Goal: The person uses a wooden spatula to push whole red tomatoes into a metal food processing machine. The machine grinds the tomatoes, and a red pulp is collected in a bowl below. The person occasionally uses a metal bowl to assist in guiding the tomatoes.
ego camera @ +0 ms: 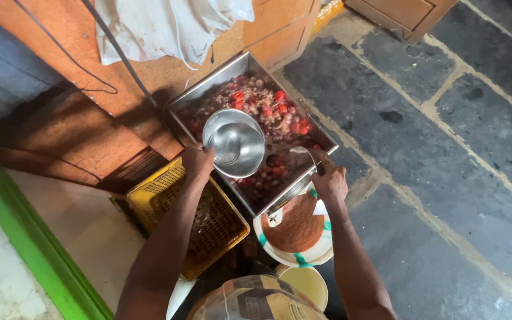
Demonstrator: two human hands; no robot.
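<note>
Left hand (198,161) is clamped on the rim of a shiny round steel bowl (235,143), tilted over the rectangular metal tray (220,74) of glossy red and brown chopped food. Right hand (329,182) closes around a steel ladle (309,155) at the tray's near edge. A yellow mesh crate (205,222) sits left, and a white bucket (303,256) of reddish powder sits below.

- We're in a rough cooking/food-prep area, prob. a backyard kitchen.
- Steel tray (186,102) of chopped food sits on stone-slab floor (445,148).
- Yellow crate (167,195) just beside tray.
</note>
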